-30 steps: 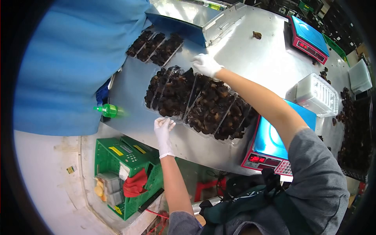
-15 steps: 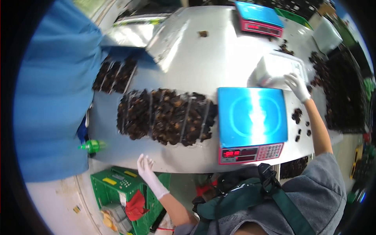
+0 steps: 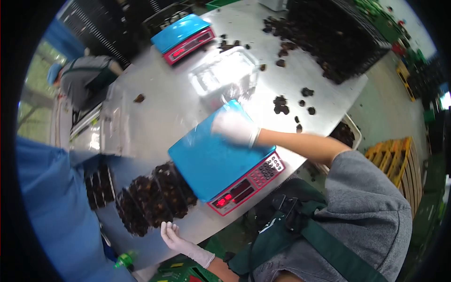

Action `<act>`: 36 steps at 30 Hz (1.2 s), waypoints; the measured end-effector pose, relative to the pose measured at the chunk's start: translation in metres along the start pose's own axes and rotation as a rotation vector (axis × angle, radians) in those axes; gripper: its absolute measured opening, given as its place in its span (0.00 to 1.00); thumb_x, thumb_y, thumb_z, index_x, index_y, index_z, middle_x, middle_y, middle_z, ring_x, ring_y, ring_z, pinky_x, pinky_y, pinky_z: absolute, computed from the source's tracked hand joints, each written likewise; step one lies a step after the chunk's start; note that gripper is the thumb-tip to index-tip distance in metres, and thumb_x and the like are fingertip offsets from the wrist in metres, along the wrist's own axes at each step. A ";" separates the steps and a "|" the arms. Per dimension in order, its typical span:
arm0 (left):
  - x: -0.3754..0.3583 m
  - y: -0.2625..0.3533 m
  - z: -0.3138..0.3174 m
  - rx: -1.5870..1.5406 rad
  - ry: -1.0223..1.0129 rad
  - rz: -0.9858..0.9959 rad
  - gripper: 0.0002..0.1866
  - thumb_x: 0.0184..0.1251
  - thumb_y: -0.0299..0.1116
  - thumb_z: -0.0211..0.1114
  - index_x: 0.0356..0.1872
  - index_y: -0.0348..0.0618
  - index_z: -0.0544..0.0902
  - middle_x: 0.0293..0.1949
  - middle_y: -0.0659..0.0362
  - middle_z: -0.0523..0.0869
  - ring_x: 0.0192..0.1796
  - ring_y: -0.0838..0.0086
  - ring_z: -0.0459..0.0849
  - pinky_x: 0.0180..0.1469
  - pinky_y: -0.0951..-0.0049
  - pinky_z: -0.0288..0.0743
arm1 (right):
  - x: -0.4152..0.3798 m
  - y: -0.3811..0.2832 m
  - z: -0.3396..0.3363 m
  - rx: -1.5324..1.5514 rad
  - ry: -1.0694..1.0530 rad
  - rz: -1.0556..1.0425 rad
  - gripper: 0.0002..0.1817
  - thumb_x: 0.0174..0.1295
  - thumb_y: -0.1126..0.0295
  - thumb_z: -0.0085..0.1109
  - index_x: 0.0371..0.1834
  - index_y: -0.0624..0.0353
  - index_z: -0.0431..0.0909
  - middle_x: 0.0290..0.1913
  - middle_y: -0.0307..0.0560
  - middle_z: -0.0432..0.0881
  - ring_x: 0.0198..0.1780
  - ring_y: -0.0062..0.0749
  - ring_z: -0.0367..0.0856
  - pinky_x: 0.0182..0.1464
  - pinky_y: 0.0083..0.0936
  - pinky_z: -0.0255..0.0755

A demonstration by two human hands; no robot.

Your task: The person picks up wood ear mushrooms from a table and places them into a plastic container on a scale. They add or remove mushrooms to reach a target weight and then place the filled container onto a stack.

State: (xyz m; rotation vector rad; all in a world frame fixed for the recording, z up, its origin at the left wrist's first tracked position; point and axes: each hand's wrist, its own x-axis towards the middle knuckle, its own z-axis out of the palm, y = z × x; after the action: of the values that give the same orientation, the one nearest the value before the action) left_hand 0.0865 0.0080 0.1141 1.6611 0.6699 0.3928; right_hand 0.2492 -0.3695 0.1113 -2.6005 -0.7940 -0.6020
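Observation:
My right hand [image 3: 235, 128], in a white glove, is over the blue pan [image 3: 221, 164] of a weighing scale with a red display. Motion smears its fingers, so I cannot make out their grip. Just beyond it stands a stack of clear plastic trays [image 3: 224, 70], with shiny clear plastic reaching towards the hand. My left hand [image 3: 177, 238], gloved too, hangs at the table's front edge with its fingers apart and nothing in them. Close by lies a row of clear trays filled with dark brown pieces like wood ear mushrooms [image 3: 152, 197].
A second blue-topped scale [image 3: 183, 38] stands across the metal table [image 3: 155, 122]. At the far right, a black crate [image 3: 338, 37] spills dark pieces. More filled packs [image 3: 99, 188] lie left, beside a blue curtain [image 3: 51, 207]. Another person [image 3: 89, 77] bends at the back left.
The view has swung round to the right. My right hand has left the stack of clear trays and come over the scale. My left hand stays near the table's front edge, still empty.

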 end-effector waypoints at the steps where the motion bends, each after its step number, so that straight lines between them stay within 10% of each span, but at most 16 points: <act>1: -0.005 0.005 0.022 0.029 -0.051 0.069 0.16 0.77 0.32 0.55 0.59 0.38 0.79 0.50 0.58 0.83 0.49 0.75 0.80 0.56 0.74 0.74 | -0.015 -0.036 0.000 -0.059 -0.285 0.042 0.03 0.55 0.66 0.59 0.28 0.50 0.80 0.33 0.43 0.81 0.40 0.37 0.82 0.40 0.35 0.75; 7: -0.081 0.045 0.139 0.167 -0.286 0.362 0.13 0.76 0.25 0.54 0.56 0.33 0.78 0.50 0.54 0.83 0.52 0.71 0.81 0.57 0.72 0.75 | -0.104 -0.059 -0.030 0.220 0.224 0.231 0.22 0.60 0.61 0.64 0.58 0.52 0.77 0.54 0.44 0.79 0.54 0.39 0.78 0.59 0.41 0.68; 11: -0.141 0.045 0.213 0.277 -0.662 0.716 0.13 0.65 0.18 0.61 0.51 0.35 0.81 0.46 0.53 0.84 0.50 0.64 0.82 0.57 0.66 0.74 | -0.220 0.027 -0.049 0.082 0.374 0.575 0.19 0.55 0.75 0.57 0.52 0.58 0.79 0.49 0.52 0.81 0.50 0.50 0.77 0.51 0.45 0.69; 14: -0.170 0.033 0.269 0.558 -0.516 1.250 0.19 0.57 0.25 0.66 0.53 0.39 0.81 0.56 0.49 0.80 0.58 0.52 0.76 0.60 0.53 0.69 | -0.277 0.097 -0.075 0.055 0.425 0.960 0.08 0.56 0.73 0.58 0.39 0.60 0.80 0.49 0.53 0.79 0.49 0.53 0.73 0.55 0.44 0.67; 16: -0.169 0.043 0.294 0.764 -0.308 1.133 0.23 0.59 0.30 0.65 0.58 0.38 0.78 0.60 0.47 0.78 0.61 0.50 0.73 0.63 0.50 0.65 | -0.288 0.139 -0.101 -0.288 0.307 0.705 0.17 0.58 0.70 0.61 0.51 0.61 0.78 0.56 0.55 0.76 0.54 0.54 0.71 0.58 0.43 0.66; 17: -0.166 0.045 0.299 0.875 -0.211 1.065 0.26 0.60 0.32 0.65 0.61 0.38 0.77 0.62 0.45 0.77 0.62 0.49 0.72 0.64 0.49 0.63 | -0.307 0.168 -0.089 -0.077 0.351 0.954 0.22 0.59 0.68 0.62 0.58 0.59 0.76 0.59 0.54 0.75 0.56 0.56 0.70 0.59 0.44 0.66; 23: -0.168 0.054 0.335 0.834 -0.306 0.906 0.26 0.61 0.28 0.64 0.62 0.34 0.75 0.60 0.45 0.78 0.65 0.51 0.73 0.69 0.55 0.61 | -0.290 0.222 -0.062 0.010 0.131 0.661 0.21 0.59 0.64 0.61 0.56 0.54 0.79 0.61 0.54 0.74 0.62 0.52 0.69 0.66 0.46 0.61; 27: -0.204 0.033 0.415 0.585 -0.897 0.954 0.34 0.53 0.19 0.58 0.67 0.43 0.72 0.65 0.44 0.72 0.68 0.49 0.67 0.70 0.52 0.60 | -0.283 0.197 -0.064 0.344 0.060 0.457 0.18 0.62 0.69 0.56 0.55 0.55 0.81 0.64 0.54 0.74 0.63 0.47 0.72 0.68 0.43 0.63; 31: -0.188 -0.032 0.492 0.718 -1.022 0.959 0.40 0.47 0.17 0.56 0.70 0.48 0.70 0.71 0.53 0.67 0.69 0.51 0.66 0.71 0.51 0.57 | -0.298 0.218 -0.086 0.716 0.305 0.940 0.20 0.64 0.75 0.50 0.60 0.60 0.76 0.60 0.54 0.77 0.59 0.43 0.79 0.61 0.34 0.73; 36: -0.198 -0.036 0.475 0.828 -1.249 0.861 0.40 0.45 0.18 0.57 0.67 0.55 0.73 0.70 0.58 0.69 0.69 0.52 0.66 0.72 0.51 0.56 | -0.302 0.237 -0.106 0.350 -0.221 0.791 0.37 0.55 0.58 0.65 0.71 0.52 0.66 0.70 0.59 0.66 0.66 0.49 0.72 0.65 0.39 0.71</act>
State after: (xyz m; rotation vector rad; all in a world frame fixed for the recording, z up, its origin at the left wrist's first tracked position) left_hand 0.2090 -0.4808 0.0050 2.4559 -0.9814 -0.4403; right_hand 0.1313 -0.7347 0.0035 -2.3865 0.1118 0.0555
